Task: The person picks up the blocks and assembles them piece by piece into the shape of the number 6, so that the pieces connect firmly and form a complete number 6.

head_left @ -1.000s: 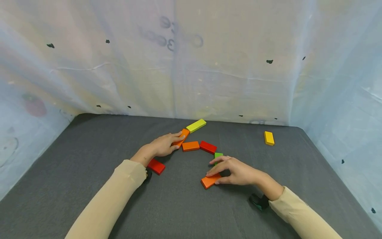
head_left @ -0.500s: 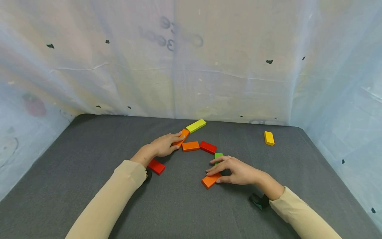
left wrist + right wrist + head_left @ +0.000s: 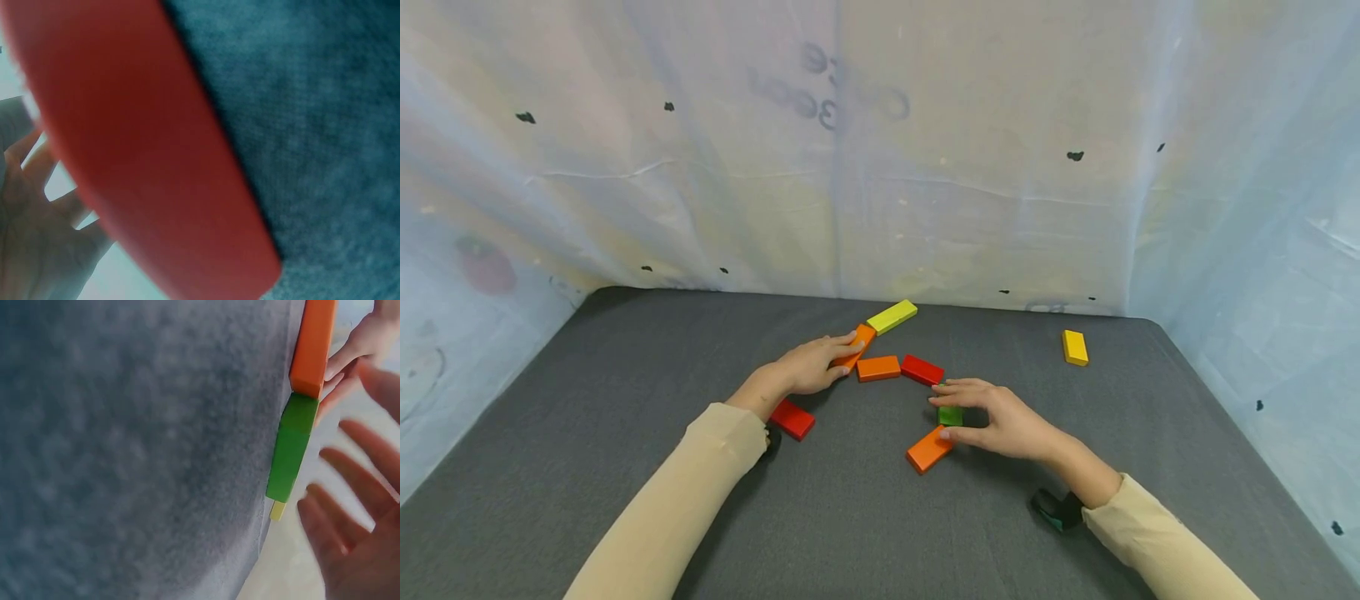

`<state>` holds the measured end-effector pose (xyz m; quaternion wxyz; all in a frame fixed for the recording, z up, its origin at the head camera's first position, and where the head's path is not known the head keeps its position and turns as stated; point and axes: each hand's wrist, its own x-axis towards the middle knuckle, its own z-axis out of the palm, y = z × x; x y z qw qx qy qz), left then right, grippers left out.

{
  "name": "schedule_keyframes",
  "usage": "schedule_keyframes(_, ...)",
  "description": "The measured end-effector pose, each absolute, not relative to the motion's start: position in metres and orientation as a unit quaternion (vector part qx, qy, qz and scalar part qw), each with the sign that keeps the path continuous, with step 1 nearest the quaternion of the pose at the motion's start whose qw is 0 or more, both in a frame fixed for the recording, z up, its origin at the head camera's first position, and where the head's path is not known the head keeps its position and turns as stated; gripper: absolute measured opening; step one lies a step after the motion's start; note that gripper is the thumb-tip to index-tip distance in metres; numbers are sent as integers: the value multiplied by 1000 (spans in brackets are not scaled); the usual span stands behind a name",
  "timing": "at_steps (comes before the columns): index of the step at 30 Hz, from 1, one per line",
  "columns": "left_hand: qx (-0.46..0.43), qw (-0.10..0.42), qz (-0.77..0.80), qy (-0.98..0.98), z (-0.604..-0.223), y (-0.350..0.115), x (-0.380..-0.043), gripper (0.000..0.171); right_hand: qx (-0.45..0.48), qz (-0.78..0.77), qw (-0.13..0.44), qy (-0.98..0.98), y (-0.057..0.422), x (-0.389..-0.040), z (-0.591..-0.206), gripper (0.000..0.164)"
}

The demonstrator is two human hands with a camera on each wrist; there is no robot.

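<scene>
Seven flat wooden domino-like blocks lie about the hands, so several in all. My left hand rests its extended fingers on an orange block, partly covering it. A lime-yellow block meets that block's far end. Beside it, another orange block and a red block form a curve. My right hand hovers with fingers loosely spread over a green block; its thumb tip overlaps the corner of the nearest orange block. In the right wrist view the fingers stand apart from the green block.
A red block lies beside the left wrist and looms large in the left wrist view. Off to the right is a lone golden-yellow block. Pale sheeting walls the dark grey table at the back and sides.
The right hand has let go of the near orange block and lifted slightly away, uncovering more of the green block. That orange block shifted a little beforehand. The left hand stays put.
</scene>
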<state>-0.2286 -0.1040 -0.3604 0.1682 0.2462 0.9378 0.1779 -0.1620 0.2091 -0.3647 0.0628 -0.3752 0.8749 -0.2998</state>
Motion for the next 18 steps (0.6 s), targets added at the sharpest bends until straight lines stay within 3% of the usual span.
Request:
schedule_keyframes(6,246,168,178,938,-360,-104,-227,52,-324,-279,33,903,209,-157,-366,53)
schedule_keyframes(18,251,166,177,937,-361,-104,-229,52,-296,-261,42,918,209,-154,-367,58)
